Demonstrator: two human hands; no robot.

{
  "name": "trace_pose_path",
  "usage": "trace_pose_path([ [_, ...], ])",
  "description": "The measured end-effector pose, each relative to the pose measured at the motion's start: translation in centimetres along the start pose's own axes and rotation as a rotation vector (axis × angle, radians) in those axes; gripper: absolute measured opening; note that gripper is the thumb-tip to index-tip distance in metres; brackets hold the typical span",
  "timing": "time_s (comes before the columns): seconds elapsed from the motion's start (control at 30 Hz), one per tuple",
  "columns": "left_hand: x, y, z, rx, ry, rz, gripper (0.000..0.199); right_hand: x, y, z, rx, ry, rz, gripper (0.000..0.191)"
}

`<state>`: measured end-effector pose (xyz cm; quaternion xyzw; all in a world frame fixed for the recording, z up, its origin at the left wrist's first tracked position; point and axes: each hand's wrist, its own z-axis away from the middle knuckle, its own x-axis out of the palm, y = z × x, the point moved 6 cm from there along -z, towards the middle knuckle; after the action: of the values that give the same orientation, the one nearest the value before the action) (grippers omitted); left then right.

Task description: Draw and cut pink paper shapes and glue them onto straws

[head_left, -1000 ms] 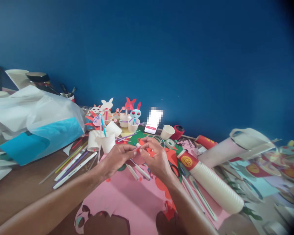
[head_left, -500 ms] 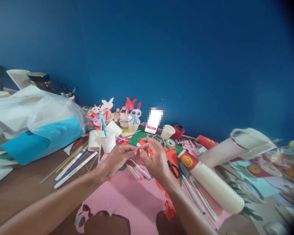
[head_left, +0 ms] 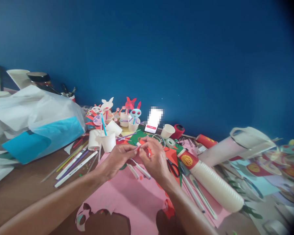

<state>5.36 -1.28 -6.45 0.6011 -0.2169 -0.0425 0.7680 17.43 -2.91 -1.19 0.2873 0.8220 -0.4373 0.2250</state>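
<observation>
My left hand and my right hand meet at the fingertips above a pink sheet with cut-out gaps. Pinched between both sets of fingers is a small pink paper piece, mostly covered by the hands. Two white pens lie on the sheet just below my fingers. Black scissors rest beside my right wrist. Left of my left hand stands a white paper cup with a blue straw in it.
Paper-animal figures in cups stand at the back, near a lit phone. Markers lie on the left beside a plastic bag. A long cup stack, a white jug and a tape roll are on the right.
Both hands stay nearly in place with the pink paper piece at the fingertips. The view has shifted very slightly.
</observation>
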Motion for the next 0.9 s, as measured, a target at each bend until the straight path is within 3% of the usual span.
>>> trace_pose_path([
  [0.33,0.2,0.1,0.1,0.014,0.005,-0.007,0.024,0.0,-0.1,0.0,-0.012,0.007,0.029,0.009],
  [0.67,0.2,-0.1,0.0,0.001,0.107,0.015,0.02,0.2,0.0,0.3,-0.018,0.036,0.035,0.003],
  [0.77,0.2,-0.2,-0.1,0.024,0.119,0.03,0.02,0.2,0.4,0.2,0.054,0.034,-0.05,0.012],
  [0.9,0.0,-0.1,-0.2,0.042,0.142,0.034,0.022,0.0,1.6,-0.3,0.236,-0.041,-0.376,0.018],
])
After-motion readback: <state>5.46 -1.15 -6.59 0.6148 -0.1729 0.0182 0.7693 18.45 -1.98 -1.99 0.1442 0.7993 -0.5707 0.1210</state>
